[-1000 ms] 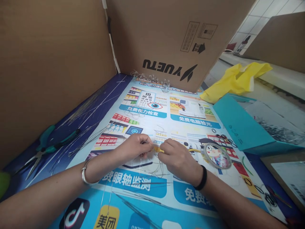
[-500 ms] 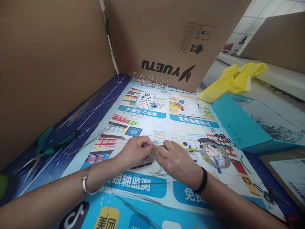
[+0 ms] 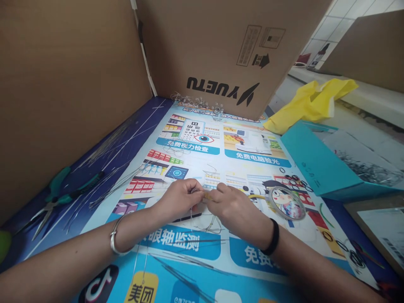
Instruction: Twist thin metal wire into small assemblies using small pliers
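Over the middle of a printed poster (image 3: 252,166), both my hands meet, fingertips almost touching. My left hand (image 3: 181,198) is closed in a pinch on thin wire (image 3: 193,191), which curls at the thumb and hangs below. My right hand (image 3: 232,208) is closed too, its fingers against a small yellowish bit (image 3: 207,195) between the hands; what exactly it grips is hidden. More loose wire (image 3: 213,225) loops beneath the right fingers. Just right of that hand lies a clear round ring (image 3: 288,203) with a yellow strip (image 3: 256,196) reaching toward it.
Teal-handled pliers (image 3: 52,204) lie at left beside straight wires (image 3: 110,185). Cardboard walls (image 3: 221,50) rise behind. Small wire pieces (image 3: 217,111) sit at their foot. To the right are a teal box (image 3: 318,162), yellow cloth (image 3: 311,103) and black rings (image 3: 355,257).
My right hand has turned a little and its fingers lie flatter toward the left hand. My left hand holds nearly the same place, and the view has shifted slightly.
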A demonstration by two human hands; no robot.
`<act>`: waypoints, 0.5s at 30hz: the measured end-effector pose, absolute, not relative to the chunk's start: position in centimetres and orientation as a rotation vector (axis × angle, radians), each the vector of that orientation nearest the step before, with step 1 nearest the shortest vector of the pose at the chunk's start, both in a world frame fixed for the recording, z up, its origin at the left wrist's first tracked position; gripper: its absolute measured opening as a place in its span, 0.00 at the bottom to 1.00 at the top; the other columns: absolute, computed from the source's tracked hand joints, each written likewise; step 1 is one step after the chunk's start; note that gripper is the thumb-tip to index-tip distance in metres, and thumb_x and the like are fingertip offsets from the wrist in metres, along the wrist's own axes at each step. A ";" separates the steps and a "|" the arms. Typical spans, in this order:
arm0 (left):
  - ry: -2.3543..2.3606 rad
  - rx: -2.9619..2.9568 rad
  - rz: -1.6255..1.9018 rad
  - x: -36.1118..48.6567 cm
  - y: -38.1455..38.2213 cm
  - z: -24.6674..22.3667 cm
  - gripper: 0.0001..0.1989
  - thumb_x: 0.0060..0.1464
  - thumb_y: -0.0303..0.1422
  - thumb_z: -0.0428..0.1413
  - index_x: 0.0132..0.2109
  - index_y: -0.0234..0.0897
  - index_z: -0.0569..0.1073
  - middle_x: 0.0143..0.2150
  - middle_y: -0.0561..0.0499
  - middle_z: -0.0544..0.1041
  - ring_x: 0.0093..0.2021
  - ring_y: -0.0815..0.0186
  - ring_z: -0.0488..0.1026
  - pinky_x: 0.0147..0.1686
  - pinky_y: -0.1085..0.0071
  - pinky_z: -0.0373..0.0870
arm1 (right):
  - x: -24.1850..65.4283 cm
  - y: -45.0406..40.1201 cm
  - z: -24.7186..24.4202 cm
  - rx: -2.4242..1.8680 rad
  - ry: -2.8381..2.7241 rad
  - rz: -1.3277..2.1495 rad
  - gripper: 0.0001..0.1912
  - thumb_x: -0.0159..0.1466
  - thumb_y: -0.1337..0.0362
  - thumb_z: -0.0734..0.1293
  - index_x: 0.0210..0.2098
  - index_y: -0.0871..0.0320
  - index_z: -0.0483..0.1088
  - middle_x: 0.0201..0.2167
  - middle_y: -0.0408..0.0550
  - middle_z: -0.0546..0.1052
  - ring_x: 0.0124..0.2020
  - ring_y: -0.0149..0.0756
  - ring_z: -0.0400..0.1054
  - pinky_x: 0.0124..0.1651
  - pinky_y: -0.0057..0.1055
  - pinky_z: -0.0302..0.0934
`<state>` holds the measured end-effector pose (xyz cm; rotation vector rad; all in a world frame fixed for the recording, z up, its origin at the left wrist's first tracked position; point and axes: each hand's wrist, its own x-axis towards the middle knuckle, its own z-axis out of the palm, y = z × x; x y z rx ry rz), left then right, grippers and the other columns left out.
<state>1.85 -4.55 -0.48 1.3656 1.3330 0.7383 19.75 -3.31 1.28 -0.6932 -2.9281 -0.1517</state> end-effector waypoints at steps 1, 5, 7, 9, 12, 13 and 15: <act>1.324 1.370 0.729 1.8 -4.5 -0.5 0.07 0.50 0.34 0.54 0.29 0.35 0.69 0.17 0.57 0.69 0.18 0.73 0.63 0.20 0.77 0.57 | 19.9 -3.1 1.2 -0.710 -2.900 -0.025 0.11 0.57 0.78 0.60 0.24 0.59 0.67 0.28 0.47 0.70 0.30 0.34 0.58 0.28 0.30 0.51; 1.249 1.395 0.697 1.4 -4.6 -0.3 0.06 0.51 0.34 0.53 0.31 0.35 0.69 0.17 0.58 0.69 0.19 0.73 0.63 0.22 0.76 0.58 | 20.7 -2.1 0.6 -0.806 -2.575 0.661 0.13 0.52 0.80 0.58 0.22 0.59 0.67 0.25 0.43 0.69 0.29 0.30 0.62 0.33 0.27 0.56; 1.218 1.389 0.689 1.3 -4.6 0.0 0.06 0.51 0.33 0.53 0.31 0.35 0.69 0.19 0.57 0.70 0.20 0.73 0.64 0.24 0.76 0.59 | 20.9 -1.5 0.5 -0.892 -2.344 0.956 0.13 0.50 0.79 0.57 0.21 0.58 0.67 0.24 0.42 0.70 0.28 0.28 0.64 0.34 0.26 0.57; 1.188 1.380 0.679 1.3 -4.6 0.3 0.06 0.51 0.32 0.53 0.31 0.34 0.70 0.20 0.57 0.70 0.22 0.73 0.66 0.26 0.76 0.60 | 21.0 -1.2 0.6 -1.001 -2.164 1.144 0.11 0.49 0.77 0.58 0.21 0.58 0.67 0.24 0.41 0.70 0.27 0.28 0.64 0.33 0.26 0.57; 1.126 1.384 0.647 1.3 -4.4 0.5 0.05 0.51 0.31 0.52 0.30 0.34 0.70 0.21 0.56 0.70 0.23 0.73 0.66 0.27 0.76 0.61 | 21.0 -1.1 0.8 -1.132 -2.005 1.283 0.08 0.48 0.74 0.59 0.21 0.58 0.68 0.22 0.41 0.70 0.26 0.28 0.62 0.31 0.26 0.55; 1.113 1.393 0.630 1.3 -4.4 0.5 0.05 0.51 0.31 0.52 0.30 0.34 0.70 0.21 0.56 0.69 0.23 0.73 0.66 0.27 0.76 0.60 | 20.9 -1.1 0.9 -1.158 -1.967 1.316 0.07 0.48 0.73 0.60 0.21 0.59 0.68 0.21 0.40 0.70 0.25 0.28 0.61 0.30 0.26 0.54; 1.097 1.410 0.598 1.2 -4.3 0.5 0.05 0.52 0.31 0.52 0.31 0.34 0.71 0.21 0.56 0.69 0.23 0.73 0.64 0.25 0.76 0.59 | 20.8 -1.2 0.9 -1.186 -1.888 1.371 0.05 0.48 0.70 0.61 0.21 0.59 0.68 0.20 0.40 0.68 0.23 0.27 0.58 0.28 0.26 0.52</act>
